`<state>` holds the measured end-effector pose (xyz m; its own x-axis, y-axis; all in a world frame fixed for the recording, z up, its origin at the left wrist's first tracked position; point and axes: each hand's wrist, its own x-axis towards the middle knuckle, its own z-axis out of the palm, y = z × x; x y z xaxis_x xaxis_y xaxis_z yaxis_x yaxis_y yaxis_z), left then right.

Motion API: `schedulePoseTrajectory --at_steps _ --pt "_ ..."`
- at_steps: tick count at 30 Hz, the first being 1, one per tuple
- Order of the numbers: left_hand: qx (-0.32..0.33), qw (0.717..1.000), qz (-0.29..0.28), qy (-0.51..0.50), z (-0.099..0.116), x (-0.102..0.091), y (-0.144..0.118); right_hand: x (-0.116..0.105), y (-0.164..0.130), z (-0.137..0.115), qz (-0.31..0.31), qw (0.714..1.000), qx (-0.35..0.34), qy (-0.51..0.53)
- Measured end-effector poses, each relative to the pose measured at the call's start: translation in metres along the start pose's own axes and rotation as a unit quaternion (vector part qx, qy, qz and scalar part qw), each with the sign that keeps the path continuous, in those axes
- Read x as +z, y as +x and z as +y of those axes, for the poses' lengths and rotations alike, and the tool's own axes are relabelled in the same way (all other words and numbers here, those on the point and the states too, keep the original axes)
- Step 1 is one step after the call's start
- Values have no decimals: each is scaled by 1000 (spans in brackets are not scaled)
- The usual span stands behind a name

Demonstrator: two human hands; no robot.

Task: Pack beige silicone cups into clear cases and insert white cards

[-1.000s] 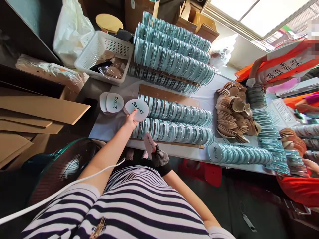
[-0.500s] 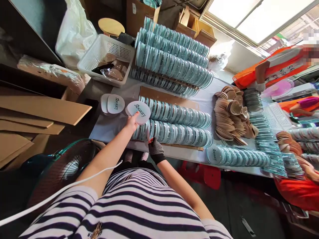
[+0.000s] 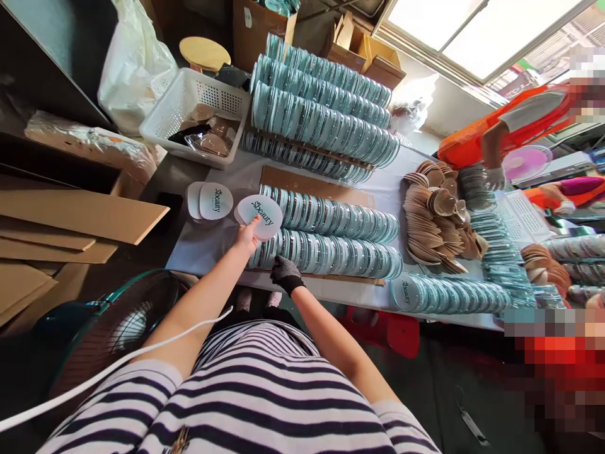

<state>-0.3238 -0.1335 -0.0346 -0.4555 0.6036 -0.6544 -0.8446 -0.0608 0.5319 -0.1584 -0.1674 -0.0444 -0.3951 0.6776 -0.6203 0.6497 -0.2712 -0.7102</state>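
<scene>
left hand [image 3: 247, 238] fingers pinched on oval lid [image 3: 259, 216]; gloved right hand [image 3: 285, 274] curled against disc row [image 3: 331, 252]

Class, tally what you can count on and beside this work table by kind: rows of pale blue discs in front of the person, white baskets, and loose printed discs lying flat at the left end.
Rows of pale blue discs: 2
White baskets: 2
Flat printed discs: 2
Total: 6
</scene>
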Motion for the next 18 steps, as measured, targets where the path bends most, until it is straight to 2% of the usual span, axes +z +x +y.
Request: schedulePoseTrajectory --at_steps 4,7,8,10,12,13,14,16,18 --pt "12 1000 1 -6 -3 1 -2 -13 -1 0 -88 994 1 68" --pt "26 1000 9 -1 -4 2 -4 -29 0 -14 -77 996 14 45" --pt "31 999 13 4 -5 3 -5 -35 2 -22 -47 998 9 31" --pt "45 999 12 18 -6 6 -8 -46 8 -43 67 997 -44 -5" --pt "62 997 2 39 -7 9 -14 -52 12 -63 182 974 -120 -60" --pt "69 996 -2 55 -8 10 -18 -52 12 -71 220 958 -154 -100" --pt "75 994 -2 73 -9 10 -23 -50 9 -77 235 944 -181 -142" --pt "83 990 19 112 -11 9 -33 -42 -1 -82 217 929 -221 -203" --pt "90 987 49 122 -10 4 -39 -29 -12 -82 231 912 -268 -205"
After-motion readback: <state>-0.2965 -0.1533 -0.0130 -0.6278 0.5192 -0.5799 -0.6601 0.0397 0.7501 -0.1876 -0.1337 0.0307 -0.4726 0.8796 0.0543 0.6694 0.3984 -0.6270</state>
